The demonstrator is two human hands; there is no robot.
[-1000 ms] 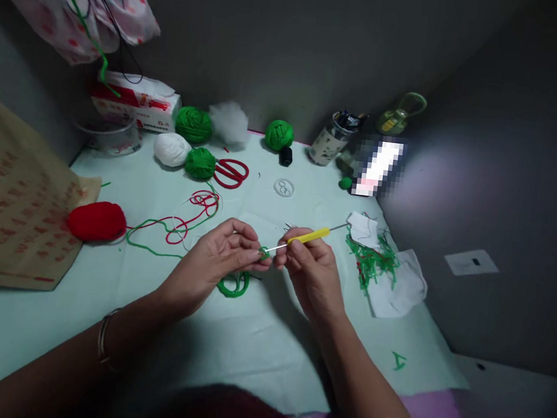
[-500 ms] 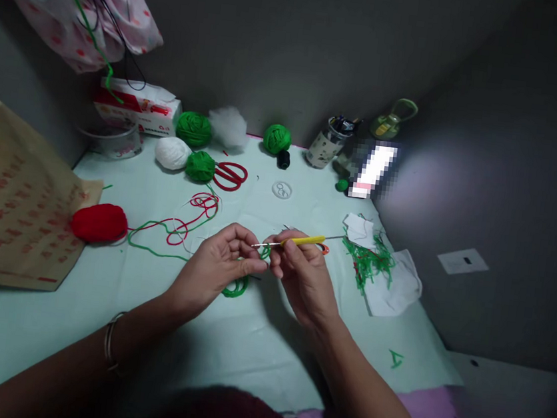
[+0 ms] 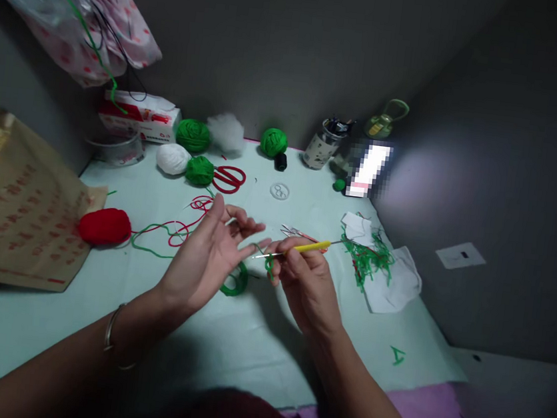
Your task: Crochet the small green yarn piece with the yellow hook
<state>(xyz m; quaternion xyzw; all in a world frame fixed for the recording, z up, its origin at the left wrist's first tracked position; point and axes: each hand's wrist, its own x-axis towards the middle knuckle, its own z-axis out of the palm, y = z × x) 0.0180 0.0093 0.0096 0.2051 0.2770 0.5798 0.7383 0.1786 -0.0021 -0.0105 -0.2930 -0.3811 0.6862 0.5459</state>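
Left hand (image 3: 202, 257) raised, fingers splayed, palm turned rightward; right hand (image 3: 303, 282) lower, grip pinched tight.

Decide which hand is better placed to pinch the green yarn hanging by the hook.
Probably the left hand: it is open beside the tip, while the right hand grips the crochet hook.

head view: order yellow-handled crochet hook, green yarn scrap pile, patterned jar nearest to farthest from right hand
1. Yellow-handled crochet hook, held in the right hand.
2. Green yarn scrap pile, on its right.
3. Patterned jar, back by the wall.
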